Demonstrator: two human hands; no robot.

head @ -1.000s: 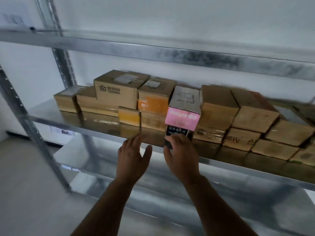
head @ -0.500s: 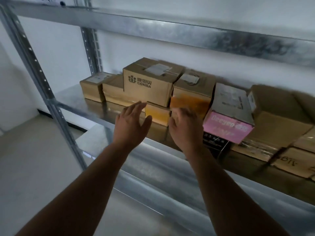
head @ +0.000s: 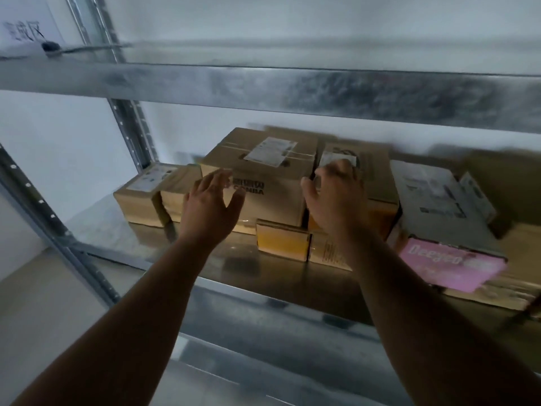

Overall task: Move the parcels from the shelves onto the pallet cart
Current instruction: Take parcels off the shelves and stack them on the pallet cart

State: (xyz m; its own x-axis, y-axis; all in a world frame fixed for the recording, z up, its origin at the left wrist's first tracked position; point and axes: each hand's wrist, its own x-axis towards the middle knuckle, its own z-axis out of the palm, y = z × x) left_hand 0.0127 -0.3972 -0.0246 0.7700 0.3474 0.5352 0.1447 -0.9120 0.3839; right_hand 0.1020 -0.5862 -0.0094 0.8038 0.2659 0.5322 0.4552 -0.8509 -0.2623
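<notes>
Left hand (head: 209, 205) is spread with straight fingers before the printed brown carton (head: 263, 177); contact is unclear through blur. Right hand (head: 333, 197) curls its fingers on the neighbouring carton (head: 371, 177). Both parcels sit on the galvanised shelf (head: 96, 230), beside a pink-ended box (head: 448, 227).

White wall (head: 292, 19) behind the rack, a paper sign (head: 23, 27) with blurred dark characters at upper left, a small dark clip or magnet (head: 50, 46) at its lower edge, pale floor (head: 35, 303) at lower left
</notes>
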